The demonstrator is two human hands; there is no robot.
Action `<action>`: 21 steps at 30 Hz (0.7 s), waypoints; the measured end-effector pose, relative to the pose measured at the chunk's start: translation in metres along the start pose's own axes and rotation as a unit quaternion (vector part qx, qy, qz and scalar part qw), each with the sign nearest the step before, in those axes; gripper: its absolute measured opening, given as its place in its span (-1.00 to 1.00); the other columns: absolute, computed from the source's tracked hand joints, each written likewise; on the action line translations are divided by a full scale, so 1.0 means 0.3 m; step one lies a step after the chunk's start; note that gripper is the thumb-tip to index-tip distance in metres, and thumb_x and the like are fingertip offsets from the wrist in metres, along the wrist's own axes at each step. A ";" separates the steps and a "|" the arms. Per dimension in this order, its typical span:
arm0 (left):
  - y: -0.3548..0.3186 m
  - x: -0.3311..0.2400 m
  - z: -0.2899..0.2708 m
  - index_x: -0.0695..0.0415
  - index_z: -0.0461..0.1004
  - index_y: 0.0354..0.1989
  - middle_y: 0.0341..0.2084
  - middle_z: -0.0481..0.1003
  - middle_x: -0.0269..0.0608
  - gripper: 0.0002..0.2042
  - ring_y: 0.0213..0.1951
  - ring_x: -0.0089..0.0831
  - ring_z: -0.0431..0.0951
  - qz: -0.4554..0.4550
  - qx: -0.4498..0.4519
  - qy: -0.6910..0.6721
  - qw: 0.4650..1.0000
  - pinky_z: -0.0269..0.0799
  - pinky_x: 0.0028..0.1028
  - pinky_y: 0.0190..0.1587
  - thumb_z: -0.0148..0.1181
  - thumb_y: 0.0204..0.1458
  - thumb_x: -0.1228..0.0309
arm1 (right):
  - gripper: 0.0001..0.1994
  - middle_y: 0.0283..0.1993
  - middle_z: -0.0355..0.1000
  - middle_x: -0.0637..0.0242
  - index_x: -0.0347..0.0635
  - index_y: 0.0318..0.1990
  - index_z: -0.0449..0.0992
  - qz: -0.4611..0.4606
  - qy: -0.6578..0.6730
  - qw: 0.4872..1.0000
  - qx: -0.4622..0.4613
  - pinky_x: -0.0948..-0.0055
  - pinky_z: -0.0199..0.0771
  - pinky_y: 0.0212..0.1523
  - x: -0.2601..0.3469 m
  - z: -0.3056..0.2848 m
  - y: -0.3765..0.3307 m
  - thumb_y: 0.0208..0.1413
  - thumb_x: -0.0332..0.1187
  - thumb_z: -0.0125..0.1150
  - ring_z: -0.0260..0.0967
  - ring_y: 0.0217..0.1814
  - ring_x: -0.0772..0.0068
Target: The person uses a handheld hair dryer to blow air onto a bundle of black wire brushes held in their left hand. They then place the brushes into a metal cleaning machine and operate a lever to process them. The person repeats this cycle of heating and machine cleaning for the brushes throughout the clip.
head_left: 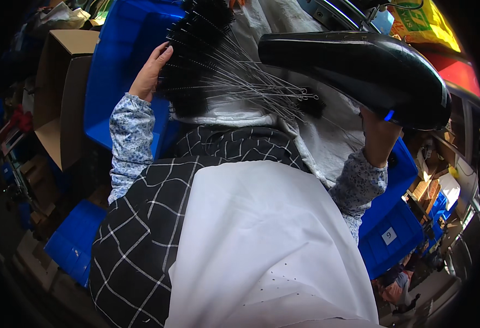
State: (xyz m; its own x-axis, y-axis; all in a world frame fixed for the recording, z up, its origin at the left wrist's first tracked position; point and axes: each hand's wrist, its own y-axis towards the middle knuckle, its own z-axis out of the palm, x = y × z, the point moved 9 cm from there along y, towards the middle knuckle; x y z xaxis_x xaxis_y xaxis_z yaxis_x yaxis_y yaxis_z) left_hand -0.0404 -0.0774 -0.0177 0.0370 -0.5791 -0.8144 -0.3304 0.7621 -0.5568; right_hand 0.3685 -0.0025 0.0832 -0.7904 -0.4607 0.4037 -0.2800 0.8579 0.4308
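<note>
Dozens of black-bristled wire brushes are heaped on a white sheet at the far centre, apparently steadied by the left hand, held open at their left edge. A black dryer-shaped tool is gripped by the right hand, its narrow end turned left, perhaps so that the brushes are faced.

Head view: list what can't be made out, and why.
All in the head view:
- Right hand: most fingers hidden by the black tool.
- Brushes: count unclear, bristles and wires overlap.
- Large blue bin: far end cut off by the top edge.
</note>
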 end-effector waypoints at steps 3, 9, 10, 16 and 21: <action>-0.015 -0.014 0.024 0.05 0.17 0.00 -0.18 0.31 -0.27 -0.58 -0.12 -0.50 0.33 0.029 0.069 -0.065 0.995 0.27 -0.48 -0.08 0.02 -0.02 0.18 | -0.55 -0.24 0.37 0.29 -0.30 -0.17 0.32 0.084 0.195 0.977 -0.005 0.55 0.34 -0.17 -0.047 0.009 -0.010 -0.31 -0.46 0.31 0.34 -0.22 0.45; -0.178 -0.099 0.076 0.06 0.23 -0.06 -0.25 0.30 -0.27 -0.55 -0.20 -0.50 0.33 0.150 0.067 0.035 0.986 0.25 -0.56 -0.13 0.21 -0.18 0.41 | -0.53 -0.24 0.36 0.29 -0.31 -0.14 0.29 0.042 0.113 0.992 -0.022 0.56 0.33 -0.17 0.011 -0.026 0.035 -0.32 -0.51 0.30 0.33 -0.23 0.48; -0.206 -0.102 0.091 0.07 0.24 -0.07 -0.26 0.30 -0.27 -0.56 -0.19 -0.49 0.32 0.162 0.090 0.070 0.980 0.25 -0.54 -0.12 0.21 -0.18 0.41 | -0.52 -0.24 0.36 0.29 -0.31 -0.14 0.29 0.048 0.123 0.991 -0.020 0.57 0.32 -0.18 0.016 -0.028 0.038 -0.32 -0.51 0.29 0.32 -0.23 0.48; -0.376 -0.133 0.228 0.07 0.44 -0.37 -0.43 0.45 -0.38 -0.83 -0.28 -0.46 0.41 0.200 0.260 0.326 0.887 -0.23 -0.19 0.17 0.18 -0.22 0.51 | -0.51 -0.25 0.37 0.31 -0.32 -0.13 0.28 0.067 0.228 0.971 0.013 0.56 0.35 -0.23 -0.018 -0.011 0.017 -0.31 -0.49 0.30 0.34 -0.28 0.51; -0.447 -0.148 0.247 0.10 0.45 -0.42 -0.48 0.47 -0.32 -0.85 -0.32 -0.43 0.43 0.189 0.333 0.320 0.867 -0.04 -0.32 0.08 0.18 -0.23 0.56 | -0.52 -0.29 0.37 0.33 -0.31 -0.12 0.28 0.126 0.366 0.920 0.057 0.58 0.37 -0.33 -0.027 0.020 0.010 -0.30 -0.50 0.29 0.34 -0.35 0.52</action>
State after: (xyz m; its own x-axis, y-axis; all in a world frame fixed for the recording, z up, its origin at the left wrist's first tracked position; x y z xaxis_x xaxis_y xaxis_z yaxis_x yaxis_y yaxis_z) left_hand 0.0720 -0.1325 0.0809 -0.5559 -0.1312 -0.8209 0.4200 0.8079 -0.4135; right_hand 0.3708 0.0052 0.0763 -0.2718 -0.2377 0.9326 -0.2256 0.9577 0.1783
